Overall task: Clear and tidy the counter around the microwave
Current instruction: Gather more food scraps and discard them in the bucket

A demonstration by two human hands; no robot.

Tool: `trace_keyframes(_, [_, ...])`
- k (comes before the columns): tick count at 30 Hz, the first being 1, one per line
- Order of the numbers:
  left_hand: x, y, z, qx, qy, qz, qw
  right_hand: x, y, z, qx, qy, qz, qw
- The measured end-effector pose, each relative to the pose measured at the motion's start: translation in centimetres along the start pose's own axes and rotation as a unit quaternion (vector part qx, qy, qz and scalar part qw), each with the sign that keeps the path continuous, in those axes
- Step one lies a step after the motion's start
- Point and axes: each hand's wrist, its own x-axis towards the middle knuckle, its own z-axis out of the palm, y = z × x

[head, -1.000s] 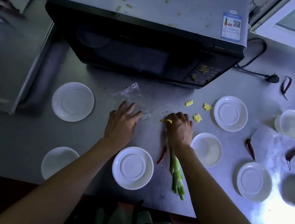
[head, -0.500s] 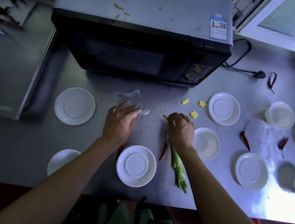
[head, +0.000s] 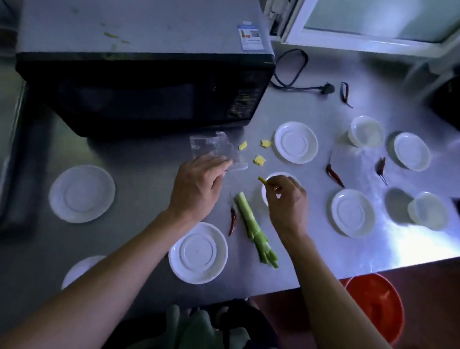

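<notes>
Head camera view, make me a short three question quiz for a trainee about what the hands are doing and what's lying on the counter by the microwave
1. True or false: the right hand pinches a small yellow scrap.
2. Multiple choice: the left hand touches which thing? A) the clear plastic wrapper B) the green stalk C) the microwave
3. Fill in: the dried red chili beside the green stalk lies on the stalk's ____ side in the picture.

Key
1. True.
2. A: its fingertips are on the wrapper's near edge.
3. Left.
</notes>
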Motion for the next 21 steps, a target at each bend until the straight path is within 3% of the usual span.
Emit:
trace_keyframes(5, [1.2, 5.2, 2.9, -0.019, -0.030, 0.095, 0.995, -2.0, 3.8, -5.0, -0.019, 0.054, 0.056, 0.997])
trace_keyframes(10, [0.7, 10.5, 8.2, -0.011, -0.092, 0.133, 0.987, -5.2, 9.7, -9.9, -0.032, 0.084, 0.101, 0.991])
trace_keyframes(21, [-4.7, 28.9, 20.7, -0.006, -0.202, 0.236, 0.951, -16.4, 24.1, -21.9, -0.052, 0.141, 0.203, 0.967])
